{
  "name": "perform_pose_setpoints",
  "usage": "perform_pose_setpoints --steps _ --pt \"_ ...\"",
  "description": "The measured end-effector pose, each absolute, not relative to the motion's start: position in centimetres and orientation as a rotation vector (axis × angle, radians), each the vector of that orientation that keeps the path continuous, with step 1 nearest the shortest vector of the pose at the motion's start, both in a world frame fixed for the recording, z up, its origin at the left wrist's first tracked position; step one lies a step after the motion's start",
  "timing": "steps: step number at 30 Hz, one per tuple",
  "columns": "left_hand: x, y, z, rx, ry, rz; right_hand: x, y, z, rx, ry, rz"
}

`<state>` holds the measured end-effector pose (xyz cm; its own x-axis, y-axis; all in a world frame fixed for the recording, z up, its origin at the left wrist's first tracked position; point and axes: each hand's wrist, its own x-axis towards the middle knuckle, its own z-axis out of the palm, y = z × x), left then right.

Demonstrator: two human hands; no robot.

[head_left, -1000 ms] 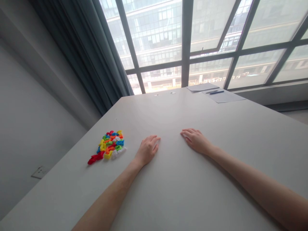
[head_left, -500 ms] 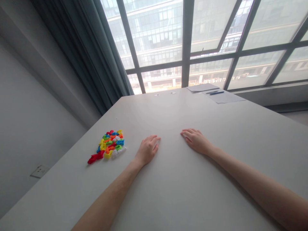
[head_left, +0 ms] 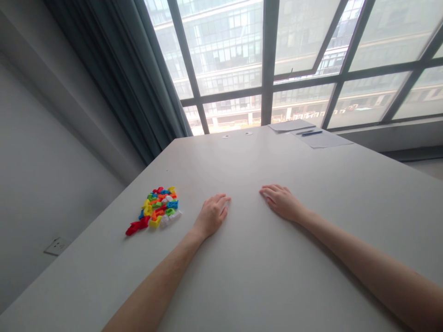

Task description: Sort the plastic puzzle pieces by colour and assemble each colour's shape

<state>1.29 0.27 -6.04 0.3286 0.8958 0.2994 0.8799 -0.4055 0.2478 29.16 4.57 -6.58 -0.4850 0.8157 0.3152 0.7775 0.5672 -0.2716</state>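
My left hand (head_left: pixel 212 215) rests palm down on the white table (head_left: pixel 235 286), its fingers stretched out and holding nothing. To its left lies a heap of small plastic pieces (head_left: pixel 159 205) in red, yellow, blue, green, orange and white; they look like toy building parts, too small to tell exactly. A gap separates the heap from my hand. On the other side, my right hand (head_left: pixel 281 202) also lies flat with fingers extended, touching only the tabletop. The two hands are apart, fingertips pointing inward.
Sheets of paper (head_left: pixel 332 140) with a dark blue pen (head_left: pixel 312 133) on them lie at the far right edge. Two round white pieces (head_left: pixel 248 133) sit near the far edge. Beyond are a window and a dark curtain (head_left: pixel 138 78); a wall socket (head_left: pixel 57 246) is at left.
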Motion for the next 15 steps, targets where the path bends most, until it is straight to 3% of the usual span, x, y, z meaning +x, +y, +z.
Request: perform_pose_setpoints --steps 15 --pt "1.23 0.2 -5.94 2.524 1.692 0.603 29.16 4.63 -6.69 -1.284 -2.396 0.128"
